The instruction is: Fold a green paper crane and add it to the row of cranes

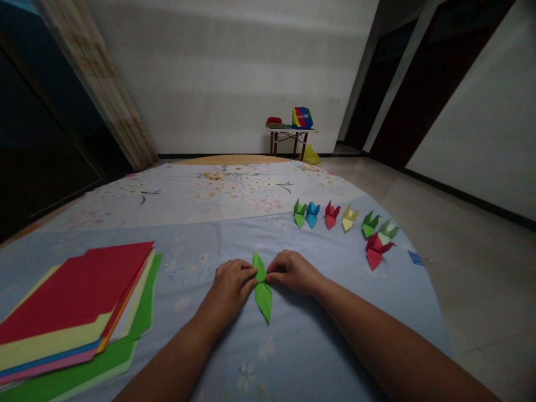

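A green folded paper (263, 298), long and pointed at both ends, lies between my hands on the blue flowered cloth. My left hand (234, 282) pinches its left edge near the middle, thumb and forefinger closed on it. From the other side, my right hand (295, 272) grips the right edge with thumb and fingertips together. The far tip of the paper leans slightly left and the near tip points toward me. Small details of the folds under my fingertips are hidden.
Several folded paper cranes (332, 215) in different colours stand along the right side of the round table (201, 234). At left lies a stack of coloured paper sheets (79, 290). A blue item (416, 258) sits at the right edge. A small table (288, 130) stands by the wall.
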### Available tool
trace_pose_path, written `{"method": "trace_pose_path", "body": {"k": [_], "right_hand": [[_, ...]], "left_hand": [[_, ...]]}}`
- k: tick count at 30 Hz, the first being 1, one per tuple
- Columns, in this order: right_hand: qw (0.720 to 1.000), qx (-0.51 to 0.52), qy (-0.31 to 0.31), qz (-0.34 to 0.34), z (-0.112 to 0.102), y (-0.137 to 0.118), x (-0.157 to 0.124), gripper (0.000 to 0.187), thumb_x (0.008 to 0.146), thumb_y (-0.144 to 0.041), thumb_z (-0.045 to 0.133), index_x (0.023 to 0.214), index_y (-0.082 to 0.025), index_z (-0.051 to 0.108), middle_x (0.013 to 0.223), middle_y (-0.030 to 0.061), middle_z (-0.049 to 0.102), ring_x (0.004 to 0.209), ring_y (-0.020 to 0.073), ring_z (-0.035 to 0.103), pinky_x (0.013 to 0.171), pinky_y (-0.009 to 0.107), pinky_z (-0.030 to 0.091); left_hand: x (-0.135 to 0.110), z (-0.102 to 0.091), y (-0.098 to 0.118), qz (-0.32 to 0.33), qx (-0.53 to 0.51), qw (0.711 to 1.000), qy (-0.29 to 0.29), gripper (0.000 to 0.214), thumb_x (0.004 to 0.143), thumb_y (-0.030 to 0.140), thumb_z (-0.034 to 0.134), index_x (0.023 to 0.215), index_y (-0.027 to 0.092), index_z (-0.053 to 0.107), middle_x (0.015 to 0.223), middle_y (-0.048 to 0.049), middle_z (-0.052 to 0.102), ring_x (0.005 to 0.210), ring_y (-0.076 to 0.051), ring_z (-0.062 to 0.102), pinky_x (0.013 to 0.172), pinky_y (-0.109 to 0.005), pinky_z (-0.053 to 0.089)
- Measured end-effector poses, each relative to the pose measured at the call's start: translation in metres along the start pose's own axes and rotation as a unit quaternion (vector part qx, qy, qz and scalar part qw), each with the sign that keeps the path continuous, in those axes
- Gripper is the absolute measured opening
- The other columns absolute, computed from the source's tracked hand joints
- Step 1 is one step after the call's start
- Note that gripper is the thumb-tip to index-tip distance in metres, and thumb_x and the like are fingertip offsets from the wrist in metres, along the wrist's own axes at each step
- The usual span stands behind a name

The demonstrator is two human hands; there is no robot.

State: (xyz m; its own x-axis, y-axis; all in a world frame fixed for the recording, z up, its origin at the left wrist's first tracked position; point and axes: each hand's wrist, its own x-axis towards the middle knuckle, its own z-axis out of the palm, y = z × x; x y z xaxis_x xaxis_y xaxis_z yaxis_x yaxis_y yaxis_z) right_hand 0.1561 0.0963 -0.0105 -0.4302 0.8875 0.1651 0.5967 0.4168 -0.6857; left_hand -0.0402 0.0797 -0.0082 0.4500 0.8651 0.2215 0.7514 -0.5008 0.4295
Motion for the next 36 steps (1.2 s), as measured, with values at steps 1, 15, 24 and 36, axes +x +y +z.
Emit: {"method": "trace_pose_path", "body": {"k": [1,15,24,36], "right_hand": [[1.0,-0.006,-0.005,-0.003,0.0,-0.001,0.0,0.012,0.072,-0.028,0.066,0.073,-0.017,0.071,0.064,0.0002,0.065,0.062,0.0113,0.056,0.061,0.02,0.038],[0.995,-0.054,-0.051,0.061,-0.002,-0.011,0.005,0.016,0.073,-0.028,0.059,0.071,-0.017,0.07,0.057,-0.0013,0.062,0.052,0.0087,0.05,0.053,0.02,0.031],[0.997,-0.043,-0.021,0.068,0.0,-0.009,0.003,0.016,0.07,-0.027,0.065,0.084,-0.018,0.066,0.064,-0.0025,0.062,0.057,0.0091,0.051,0.058,0.02,0.034],[0.997,-0.082,-0.001,-0.004,0.005,0.002,0.002,0.019,0.073,-0.031,0.065,0.091,-0.028,0.071,0.072,0.001,0.061,0.072,0.0135,0.055,0.069,0.023,0.038]], "left_hand": [[0.0,0.0,-0.001,0.001,0.001,1.0,0.001,0.021,0.08,0.022,0.06,0.099,0.023,0.067,0.097,-0.0047,0.065,0.095,-0.021,0.056,0.089,-0.038,0.039],[0.0,0.0,-0.001,0.005,0.0,1.0,0.009,0.017,0.079,0.021,0.059,0.095,0.022,0.067,0.094,-0.004,0.064,0.094,-0.02,0.056,0.09,-0.039,0.038],[-0.003,0.002,0.0,0.011,0.046,0.999,0.017,0.02,0.081,0.023,0.057,0.097,0.024,0.067,0.096,-0.0046,0.061,0.097,-0.022,0.053,0.091,-0.042,0.035],[-0.004,0.005,-0.005,0.018,0.067,0.997,0.02,0.024,0.082,0.024,0.054,0.103,0.031,0.065,0.111,-0.0028,0.063,0.11,-0.024,0.048,0.098,-0.05,0.022]]}}
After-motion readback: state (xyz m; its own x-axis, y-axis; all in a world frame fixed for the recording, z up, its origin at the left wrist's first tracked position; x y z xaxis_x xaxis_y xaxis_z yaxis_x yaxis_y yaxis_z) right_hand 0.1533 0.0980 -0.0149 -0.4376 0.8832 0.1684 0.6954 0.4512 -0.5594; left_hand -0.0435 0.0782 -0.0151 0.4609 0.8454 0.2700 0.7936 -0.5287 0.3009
